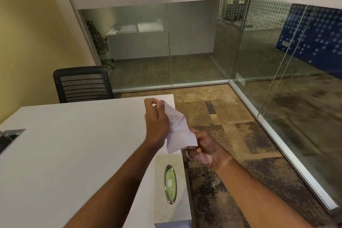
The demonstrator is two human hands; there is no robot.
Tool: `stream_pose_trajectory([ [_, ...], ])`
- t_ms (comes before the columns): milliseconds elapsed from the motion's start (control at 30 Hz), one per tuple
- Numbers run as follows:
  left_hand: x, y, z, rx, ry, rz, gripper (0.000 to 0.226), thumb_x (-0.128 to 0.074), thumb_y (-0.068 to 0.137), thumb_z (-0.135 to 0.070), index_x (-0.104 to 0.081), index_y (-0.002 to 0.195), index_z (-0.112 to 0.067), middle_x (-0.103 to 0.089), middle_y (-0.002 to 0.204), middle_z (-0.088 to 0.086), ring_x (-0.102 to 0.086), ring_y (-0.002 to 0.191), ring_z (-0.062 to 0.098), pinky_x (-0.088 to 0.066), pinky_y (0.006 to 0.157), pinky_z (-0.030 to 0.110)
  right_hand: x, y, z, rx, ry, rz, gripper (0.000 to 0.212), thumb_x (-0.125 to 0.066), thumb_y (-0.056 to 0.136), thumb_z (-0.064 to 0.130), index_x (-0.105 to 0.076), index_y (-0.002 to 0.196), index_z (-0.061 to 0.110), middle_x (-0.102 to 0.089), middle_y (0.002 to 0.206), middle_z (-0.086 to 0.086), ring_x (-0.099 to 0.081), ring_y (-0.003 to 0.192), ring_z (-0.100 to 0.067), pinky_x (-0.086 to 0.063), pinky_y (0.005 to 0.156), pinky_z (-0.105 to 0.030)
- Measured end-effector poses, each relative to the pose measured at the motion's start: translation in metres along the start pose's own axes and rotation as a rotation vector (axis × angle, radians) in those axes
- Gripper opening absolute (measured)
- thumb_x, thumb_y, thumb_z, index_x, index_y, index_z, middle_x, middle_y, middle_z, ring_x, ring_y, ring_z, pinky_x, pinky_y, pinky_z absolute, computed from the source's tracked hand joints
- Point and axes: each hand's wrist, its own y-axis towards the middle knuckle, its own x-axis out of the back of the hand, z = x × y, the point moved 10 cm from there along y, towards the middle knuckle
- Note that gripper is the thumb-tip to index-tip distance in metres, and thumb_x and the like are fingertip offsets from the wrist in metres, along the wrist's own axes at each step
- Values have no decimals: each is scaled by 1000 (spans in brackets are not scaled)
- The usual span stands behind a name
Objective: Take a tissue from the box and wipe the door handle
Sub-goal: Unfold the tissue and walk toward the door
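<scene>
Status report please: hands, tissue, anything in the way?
Left hand and right hand both pinching the tissue, clear of the tissue box. Box at the table edge. Door handle not in view. Nothing blocking.

One view only, worn on the person's head, wide-angled, looking forward and steeply down. The white table [64, 144] is the landmark: its near part runs out of the bottom-left of the picture, close under the camera, and its far right corner lies about mid-picture. Beyond the table's far edge the view reaches glass partitions [185, 46]; to its right, patterned carpet [231, 116]. Straight lines bow toward the edges, probably from the lens.
</scene>
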Motion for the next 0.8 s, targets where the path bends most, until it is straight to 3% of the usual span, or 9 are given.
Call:
stream_pose_trajectory([
  [67,0,-1,3,12,-19,8,4,-39,104,-30,-39,105,-26,-52,92,-2,-60,88,17,-54,66,19,-3,-2,0,-6,-70,-14,40,-83,54,-4,-73,91,2,-65,62,-13,-58,41,-11,-41,29,-15],
  [133,0,-1,3,9,-24,4,3,-40,104,-29,-40,104,-26,-52,92,-2,-60,87,17,-53,65,19,4,-3,4,13,-197,-94,15,-70,72,0,-78,82,9,-67,60,-7,-59,41,-8,-44,32,-15],
  [167,1,-1,3,4,-21,-2,2,-41,103,-29,-40,104,-27,-53,91,-2,-61,88,17,-53,65,19,10,-3,6,21,-233,-131,20,-61,80,2,-79,81,11,-69,63,-6,-60,41,-8,-46,34,-15],
  [300,7,2,5,-6,-17,-9,2,-40,103,-26,-41,102,-27,-57,89,-1,-63,84,16,-55,64,25,27,-9,14,59,-304,-287,32,-64,84,4,-66,115,0,-69,78,-9,-62,53,-12,-51,42,-19],
  [367,12,4,9,-10,3,6,2,-41,103,-24,-42,103,-26,-62,90,2,-66,85,17,-58,67,30,35,-15,23,91,-288,-362,41,-72,77,14,-64,113,-3,-66,86,-11,-61,67,-18,-53,50,-25],
  [467,19,4,4,-120,154,-6,2,-44,103,-25,-43,102,-24,-58,83,-12,-62,79,2,-51,61,18,44,-22,39,186,-208,-447,33,-78,64,14,-65,93,4,-64,87,-12,-60,80,-25,-52,63,-33],
  [600,15,1,0,-201,233,38,6,-48,101,-24,-43,102,-22,-58,78,-12,-61,71,-7,-48,52,10,44,-24,52,305,-155,-463,29,-70,67,2,-64,95,4,-69,89,-13,-64,88,-27,-50,74,-34],
  [667,17,1,0,-224,263,42,7,-49,101,-25,-43,103,-21,-58,75,-10,-61,68,-5,-46,49,11,46,-26,58,356,-150,-490,23,-61,72,-9,-59,89,7,-66,85,-12,-63,82,-25,-51,73,-34],
  [800,22,1,3,-220,324,9,8,-48,101,-27,-42,105,-22,-56,77,-15,-62,68,2,-48,53,9,56,-32,65,376,-208,-625,32,-47,78,-18,-61,85,10,-65,83,-10,-61,73,-23,-52,49,-26],
])
